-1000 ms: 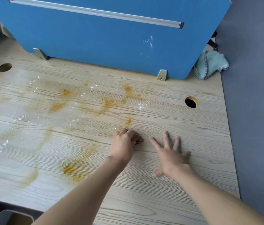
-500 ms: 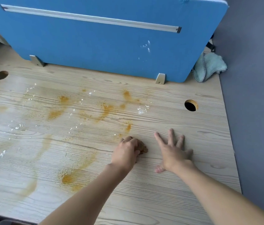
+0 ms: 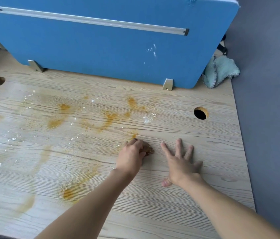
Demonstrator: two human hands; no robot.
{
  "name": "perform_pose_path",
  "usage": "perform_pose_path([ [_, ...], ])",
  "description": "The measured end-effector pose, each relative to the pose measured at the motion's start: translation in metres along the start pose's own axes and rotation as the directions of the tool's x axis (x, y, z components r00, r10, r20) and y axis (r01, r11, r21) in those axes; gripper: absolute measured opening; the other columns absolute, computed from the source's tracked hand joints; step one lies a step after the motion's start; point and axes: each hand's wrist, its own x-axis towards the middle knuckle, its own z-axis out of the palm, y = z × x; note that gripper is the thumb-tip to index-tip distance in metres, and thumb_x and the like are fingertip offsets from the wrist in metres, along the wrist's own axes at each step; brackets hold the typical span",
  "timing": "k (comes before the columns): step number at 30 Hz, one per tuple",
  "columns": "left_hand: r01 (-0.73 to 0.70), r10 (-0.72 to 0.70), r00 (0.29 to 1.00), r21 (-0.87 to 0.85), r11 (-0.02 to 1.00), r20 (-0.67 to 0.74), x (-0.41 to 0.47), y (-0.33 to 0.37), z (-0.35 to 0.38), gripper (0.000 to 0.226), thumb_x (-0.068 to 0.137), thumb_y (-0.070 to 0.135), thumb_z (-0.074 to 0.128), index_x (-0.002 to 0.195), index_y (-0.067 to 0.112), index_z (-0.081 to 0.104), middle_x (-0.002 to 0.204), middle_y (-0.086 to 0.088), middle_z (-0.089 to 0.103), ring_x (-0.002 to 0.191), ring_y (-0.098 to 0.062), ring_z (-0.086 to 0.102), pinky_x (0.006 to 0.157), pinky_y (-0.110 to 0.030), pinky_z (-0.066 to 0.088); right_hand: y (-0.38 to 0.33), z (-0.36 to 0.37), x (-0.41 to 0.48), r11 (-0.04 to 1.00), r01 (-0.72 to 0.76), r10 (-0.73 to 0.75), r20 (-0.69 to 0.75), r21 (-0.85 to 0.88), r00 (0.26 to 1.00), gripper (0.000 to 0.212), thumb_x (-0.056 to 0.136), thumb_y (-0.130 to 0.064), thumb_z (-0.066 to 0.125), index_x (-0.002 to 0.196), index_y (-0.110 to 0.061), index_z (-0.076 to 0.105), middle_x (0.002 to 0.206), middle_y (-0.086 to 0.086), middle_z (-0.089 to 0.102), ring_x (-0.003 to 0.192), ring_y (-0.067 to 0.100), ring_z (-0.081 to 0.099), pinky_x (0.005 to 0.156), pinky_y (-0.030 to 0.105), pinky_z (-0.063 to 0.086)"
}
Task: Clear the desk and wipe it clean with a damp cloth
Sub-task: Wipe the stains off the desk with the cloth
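The wooden desk (image 3: pixel 204 195) met a grey wall (image 3: pixel 270 118) at 3 o'clock and a blue divider (image 3: pixel 101 54) at 12. Across it, orange stains (image 3: pixel 106 119) spread from 9 to 12. A teal cloth (image 3: pixel 222 71) lay at 1. The right hand (image 3: pixel 180 164) pressed flat, fingers (image 3: pixel 179 147) spread; the left hand (image 3: pixel 130 157) gripped a brown wad (image 3: pixel 148 149) mid-desk.

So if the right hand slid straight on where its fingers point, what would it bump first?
The right hand would probably meet the blue divider, near its metal foot; only bare desk lies between.

No readable text, none on desk (image 3: pixel 153 213), none on blue divider panel (image 3: pixel 101 54)
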Motion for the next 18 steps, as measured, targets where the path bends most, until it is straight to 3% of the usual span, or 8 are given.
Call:
perform_pose_path([
  [3, 0.079, -0.078, 0.996, 0.026, 0.997, -0.049, 0.007, 0.004, -0.001, 0.011, 0.09, 0.016, 0.067, 0.099, 0.013, 0.063, 0.105, -0.003, 0.061, 0.097, -0.026, 0.054, 0.071, -0.03, 0.034, 0.002, 0.0, 0.0, 1.0, -0.005, 0.005, -0.007, -0.012, 1.0, 0.143, 0.066, -0.049, 0.088, 0.146, -0.051, -0.03, 0.151, 0.008, -0.049, 0.144, 0.05, -0.028, 0.107, 0.08, 0.016],
  [7, -0.04, 0.037, 0.999, 0.061, 0.997, 0.036, -0.002, 0.006, 0.003, 0.008, 0.092, 0.018, 0.065, 0.097, 0.013, 0.061, 0.104, -0.003, 0.06, 0.097, -0.025, 0.052, 0.075, -0.032, 0.038, 0.0, 0.001, 0.001, 1.0, -0.003, 0.003, -0.007, -0.004, 1.0, 0.142, 0.067, -0.049, 0.088, 0.146, -0.052, -0.03, 0.151, 0.007, -0.05, 0.144, 0.049, -0.028, 0.107, 0.079, 0.017],
  [13, 0.04, -0.039, 0.999, 0.035, 0.999, -0.033, 0.023, 0.0, -0.005, 0.011, 0.09, 0.012, 0.066, 0.1, 0.008, 0.063, 0.106, -0.008, 0.062, 0.099, -0.028, 0.052, 0.077, -0.034, 0.043, 0.002, -0.001, 0.0, 1.0, -0.002, 0.002, 0.0, 0.008, 1.0, 0.142, 0.067, -0.046, 0.089, 0.147, -0.051, -0.029, 0.15, 0.008, -0.05, 0.144, 0.05, -0.029, 0.106, 0.08, 0.015],
  [18, -0.036, 0.035, 0.999, 0.035, 0.999, 0.017, 0.014, 0.001, -0.003, 0.014, 0.091, 0.013, 0.066, 0.104, 0.009, 0.064, 0.106, -0.006, 0.06, 0.1, -0.027, 0.053, 0.082, -0.034, 0.044, 0.002, -0.002, 0.0, 1.0, -0.002, 0.002, 0.004, 0.015, 1.0, 0.142, 0.068, -0.047, 0.088, 0.147, -0.05, -0.03, 0.15, 0.009, -0.051, 0.143, 0.05, -0.029, 0.106, 0.081, 0.015],
])
